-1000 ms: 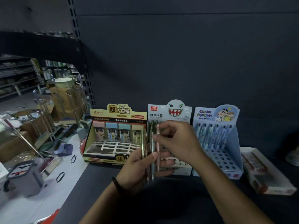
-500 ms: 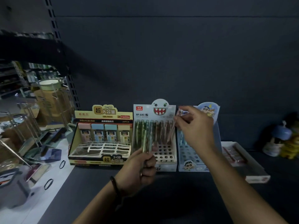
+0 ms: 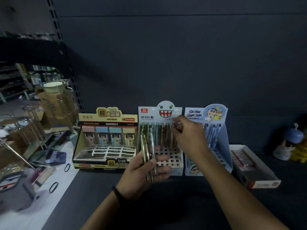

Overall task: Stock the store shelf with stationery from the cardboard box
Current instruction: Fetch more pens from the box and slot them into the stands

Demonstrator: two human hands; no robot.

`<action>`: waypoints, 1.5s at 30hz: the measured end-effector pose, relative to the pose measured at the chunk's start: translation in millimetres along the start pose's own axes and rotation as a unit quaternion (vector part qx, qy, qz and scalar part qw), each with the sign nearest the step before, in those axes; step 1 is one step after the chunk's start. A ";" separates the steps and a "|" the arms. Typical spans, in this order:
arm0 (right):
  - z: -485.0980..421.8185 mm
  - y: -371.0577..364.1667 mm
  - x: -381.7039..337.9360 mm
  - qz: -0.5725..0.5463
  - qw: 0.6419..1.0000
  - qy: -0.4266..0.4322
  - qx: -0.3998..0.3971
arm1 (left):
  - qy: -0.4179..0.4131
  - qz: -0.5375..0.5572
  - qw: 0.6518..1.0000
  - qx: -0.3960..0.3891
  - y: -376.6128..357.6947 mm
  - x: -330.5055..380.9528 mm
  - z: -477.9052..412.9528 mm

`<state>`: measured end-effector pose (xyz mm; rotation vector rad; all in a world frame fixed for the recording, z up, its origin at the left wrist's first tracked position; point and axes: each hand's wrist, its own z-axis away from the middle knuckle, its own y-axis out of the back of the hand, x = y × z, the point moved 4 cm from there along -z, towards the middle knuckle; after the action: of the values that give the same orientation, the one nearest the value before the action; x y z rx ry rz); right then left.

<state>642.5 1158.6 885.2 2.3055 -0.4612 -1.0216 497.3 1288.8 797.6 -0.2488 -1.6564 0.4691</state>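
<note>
Gripping a bundle of slim clear-barrelled pens (image 3: 148, 146) upright in left grip (image 3: 144, 173), fingers curled round the barrels, just in front of the white cardboard display box with a toothy monster face (image 3: 159, 113). Pinched a single pen (image 3: 172, 130) in right grip (image 3: 189, 138) at the right end of the box's back row, beside standing pens (image 3: 157, 135). Could not tell whether its tip sat in a hole. Found the display box on the dark shelf (image 3: 99, 188), between yellow lead-refill box (image 3: 106, 141) and blue cartoon pen box (image 3: 216, 123).

back panel (image 3: 182, 55): dark blue | slotted upright (image 3: 56, 30): left | light: dim
</note>
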 end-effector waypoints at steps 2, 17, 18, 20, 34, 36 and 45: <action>0.4 -4.0 -1.6 0.026 1.000 0.007 -0.016 | 0.000 -0.005 1.000 0.000 -0.3 1.1 0.2; 13.1 1.4 -39.4 -0.159 0.979 -0.003 -0.129 | 0.018 -0.011 1.000 0.008 1.0 8.8 1.9; 13.9 -2.8 -42.4 -0.172 0.973 -0.001 -0.151 | 0.018 -0.017 1.000 0.010 0.8 9.1 2.2; 16.0 -10.2 -47.1 -0.187 0.967 -0.003 -0.174 | 0.016 -0.021 1.000 0.012 1.3 9.4 2.6; 0.5 8.4 -48.2 -0.292 0.956 -0.004 0.013 | -0.090 -0.097 0.985 0.112 18.1 14.3 -0.7; -2.5 11.0 -44.2 -0.269 0.962 -0.003 0.051 | -0.076 -0.075 0.985 0.137 24.4 12.9 -2.1; 0.5 -6.5 -36.2 -0.107 0.993 0.021 0.052 | -0.064 0.009 0.993 0.101 15.5 12.8 -0.6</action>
<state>619.1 1182.2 901.1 2.5060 -0.2576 -1.0689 494.4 1308.2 802.3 -0.0841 -1.7181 0.6743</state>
